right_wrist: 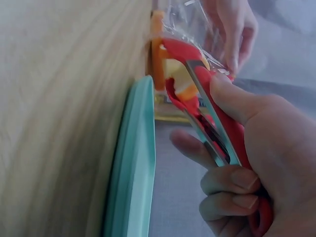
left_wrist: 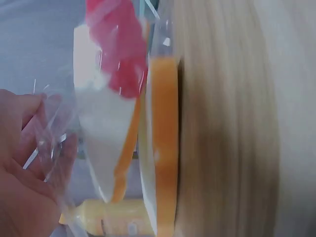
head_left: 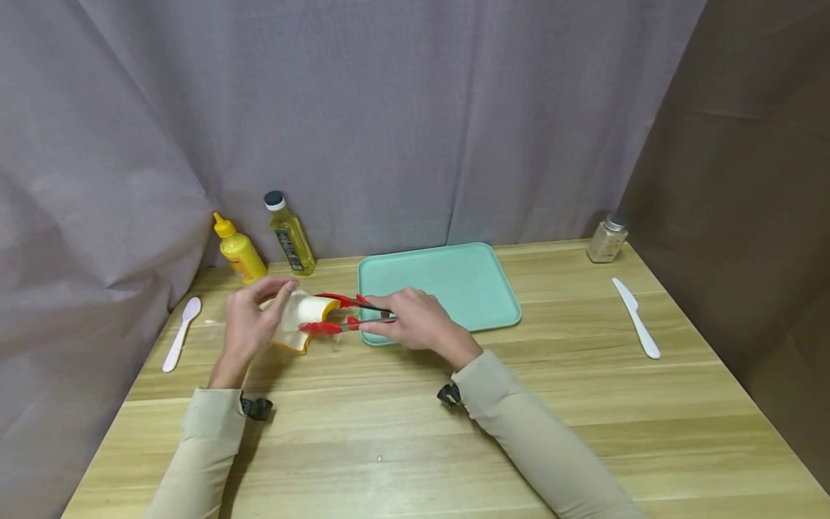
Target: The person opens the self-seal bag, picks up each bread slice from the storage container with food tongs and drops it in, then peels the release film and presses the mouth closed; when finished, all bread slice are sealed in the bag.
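Your left hand (head_left: pixel 249 321) pinches the clear plastic bag (right_wrist: pixel 183 22) at its edge, while your right hand (head_left: pixel 411 317) grips the red-tipped tongs (right_wrist: pixel 224 123), fingers wrapped around the handles. The tongs' red tips straddle the upper bread slice (left_wrist: pixel 106 118); you cannot tell from here how hard they press. That slice sits tilted over a lower slice (left_wrist: pixel 165 148), which lies flat at the wooden table (head_left: pixel 382 432), left of the mint-green tray (head_left: pixel 441 285) and in front of the yellow squeeze bottle (head_left: pixel 241 256) and the oil bottle (head_left: pixel 292 238).

Expect the bread to be light and soft: in the head view, the upper slice curves, so it likely bends readily and would dent or tear under a hard squeeze. Take hold well in from the crust, with 1 tip on each broad face, and close only until it lifts without sagging; a corner grip would probably let the rest droop. The bag looks thin, slick and crinkly, apt to cling to the bread or slide under your fingertips. Pinch its rim, clear of the tips, lest you catch plastic along with the slice.
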### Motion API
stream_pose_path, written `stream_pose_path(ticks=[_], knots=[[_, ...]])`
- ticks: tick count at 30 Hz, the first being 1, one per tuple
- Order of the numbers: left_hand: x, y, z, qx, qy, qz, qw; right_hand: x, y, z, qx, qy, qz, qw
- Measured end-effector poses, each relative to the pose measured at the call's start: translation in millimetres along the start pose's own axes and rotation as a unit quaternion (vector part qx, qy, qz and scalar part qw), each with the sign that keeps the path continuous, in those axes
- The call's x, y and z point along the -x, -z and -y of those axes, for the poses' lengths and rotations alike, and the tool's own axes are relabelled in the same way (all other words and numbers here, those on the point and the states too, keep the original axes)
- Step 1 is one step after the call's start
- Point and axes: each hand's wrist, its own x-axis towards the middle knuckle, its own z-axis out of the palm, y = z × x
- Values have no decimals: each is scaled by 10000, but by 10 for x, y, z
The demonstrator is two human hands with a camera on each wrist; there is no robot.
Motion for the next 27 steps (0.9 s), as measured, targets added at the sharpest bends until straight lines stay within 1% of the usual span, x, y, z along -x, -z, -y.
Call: stream_pose_path(ticks=[4,8,11,15,18,21,24,27], knots=[[0,-28,-15,101,-14,-69,9999,-15,-43,77,276,53,-160,9995],[-23,7,-24,16,5,-169,9999,-22,-50,118,448,51,-245,9987],[-37,38,3,-184,20,-275,9995,-29,-55,106,353,10,-231,9991],[-28,35,41,-373,46,-356,9987,-32,-78,71,46,-18,-113,9999],[-17,22,47,-361,52,-341,9988,-29,-94,63,-79,-68,-64,9999],[-16,13,38,-292,66,-232,9993,-22,-112,76,-101,-122,-93,9998],[-16,4,22,-295,75,-102,9995,-17,-139,112,-47,-101,-192,9998],[-14,-7,16,-228,92,-45,9997,-17,-182,159,82,-20,-330,9994]])
